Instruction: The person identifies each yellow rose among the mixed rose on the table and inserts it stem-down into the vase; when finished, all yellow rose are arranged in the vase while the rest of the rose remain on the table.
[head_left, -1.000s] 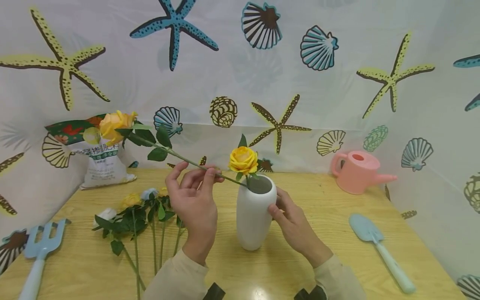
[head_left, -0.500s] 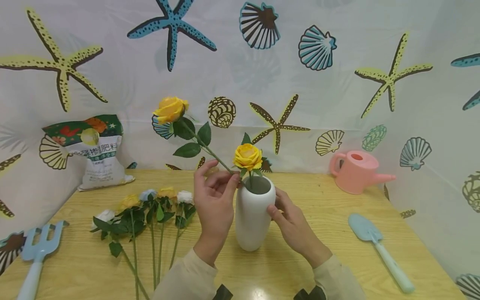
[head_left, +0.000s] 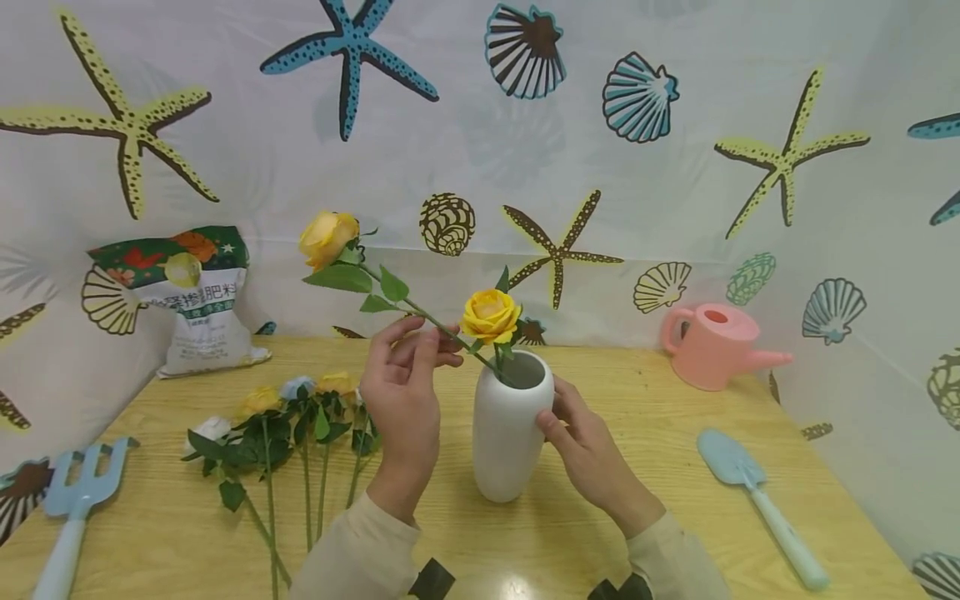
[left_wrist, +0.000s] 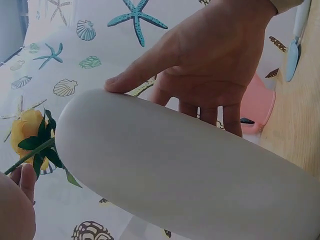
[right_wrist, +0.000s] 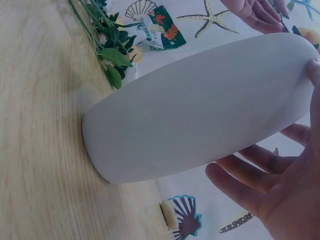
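Note:
My left hand (head_left: 405, 404) pinches the green stem of a long yellow rose (head_left: 330, 239) between thumb and fingers. The stem slants down to the right, its lower end inside the mouth of a tall white vase (head_left: 506, 442). Another yellow rose (head_left: 491, 317) stands in the vase, its bloom just above the rim. My right hand (head_left: 596, 458) holds the vase's right side near the top. In the right wrist view, the right thumb and fingers lie on either side of the vase (right_wrist: 200, 110), whose base is on the wooden table (right_wrist: 45, 150).
Several roses (head_left: 262, 442) lie left on the table. A blue hand fork (head_left: 82, 500) is at far left, a fertilizer bag (head_left: 202, 308) behind. On the right are a pink watering can (head_left: 716, 342) and a blue trowel (head_left: 757, 500). A patterned curtain (head_left: 480, 158) hangs behind.
The yellow rose has swung right and steeper, and its stem end has entered the vase mouth. My left hand went right to the rim, then back left along the stem. The vase stays put.

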